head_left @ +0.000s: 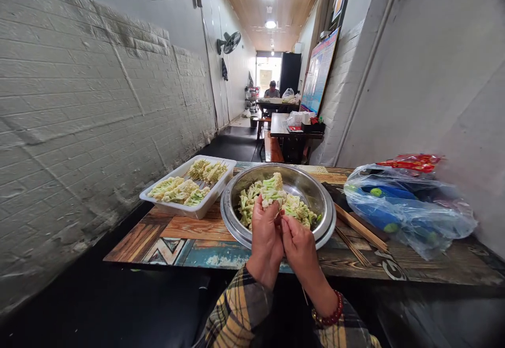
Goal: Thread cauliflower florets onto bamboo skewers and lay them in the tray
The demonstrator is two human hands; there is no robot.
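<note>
My left hand (265,237) is closed around cauliflower florets (273,189), held up over a metal bowl (232,216). Close beside it, my right hand (298,240) pinches a thin bamboo skewer (304,295), whose lower end sticks out below the wrist. The skewer's upper end meets the florets, but my fingers hide how far in it goes. More loose cauliflower (298,209) lies inside the bowl. To the left, a white plastic tray (197,211) holds several skewers of cauliflower (177,190).
Right of the bowl lie bundles of bamboo skewers (365,229) and a clear plastic bag (410,206) with blue and green contents. All rest on a patterned wooden table (189,227). Farther back are another table (280,124), a bench (273,147) and a seated person (272,91).
</note>
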